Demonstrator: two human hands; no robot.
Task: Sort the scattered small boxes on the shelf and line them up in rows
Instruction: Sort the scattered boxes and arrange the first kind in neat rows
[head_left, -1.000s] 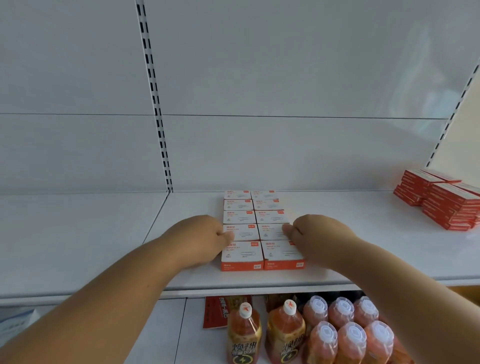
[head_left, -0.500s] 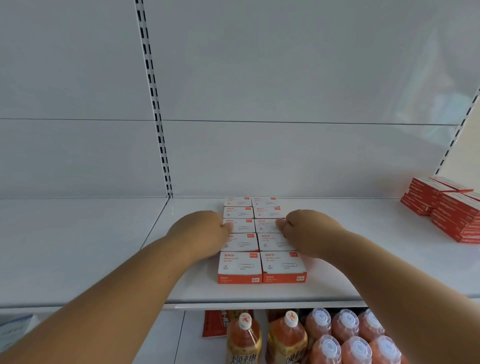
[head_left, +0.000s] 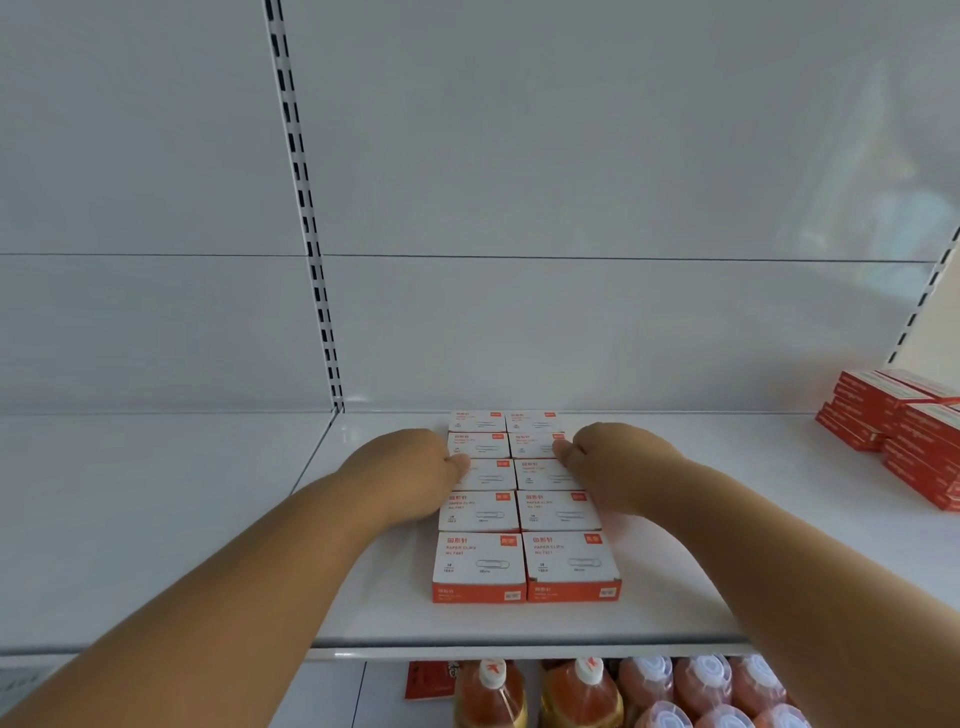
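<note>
Left hand (head_left: 415, 470) flat against the outer left flank of the paper-clip boxes (head_left: 524, 506), fingers curled loosely, thumb tip touching a box edge in the middle rows; gripping nothing that can be made out. Between both hands, two columns of five boxes, packed edge to edge on the white shelf (head_left: 701, 587), long axis running straight away from the body toward the back panel. Right hand (head_left: 613, 470) mirroring on the right flank, knuckles bent, thumb on a box top, pressing rather than holding. Both hands equally near, level with the middle rows. Likely next: squeezing inward, sliding farther back. Off right of the right hand, stacked red boxes (head_left: 904, 431).
</note>
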